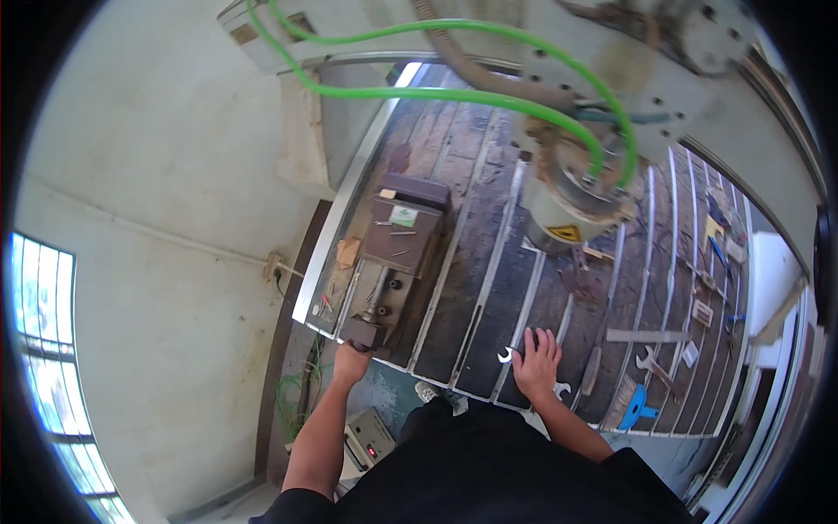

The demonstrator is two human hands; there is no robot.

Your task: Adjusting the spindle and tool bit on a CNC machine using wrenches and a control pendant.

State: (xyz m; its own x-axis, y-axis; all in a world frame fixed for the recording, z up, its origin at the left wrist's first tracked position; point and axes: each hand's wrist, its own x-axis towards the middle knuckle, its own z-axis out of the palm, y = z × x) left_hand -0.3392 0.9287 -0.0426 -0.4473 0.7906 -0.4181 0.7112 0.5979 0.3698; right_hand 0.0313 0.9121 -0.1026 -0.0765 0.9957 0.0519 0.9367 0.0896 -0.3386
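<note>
Seen from beside: vise on L side of tabletop, small rods atop. L hand at vise's near end. R hand nr front edge, betw. visible ends of wrench. Spindle head above tabletop, beyond R hand. Farther R: flat bar; nearer front, brush, w/ 2nd wrench just behind, to R.

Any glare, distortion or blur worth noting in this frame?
All in the head view: window overexposed; table bowing toward the picture's rim, corners black; spindle housing looking slightly soft; vise and right hand legible.
</note>
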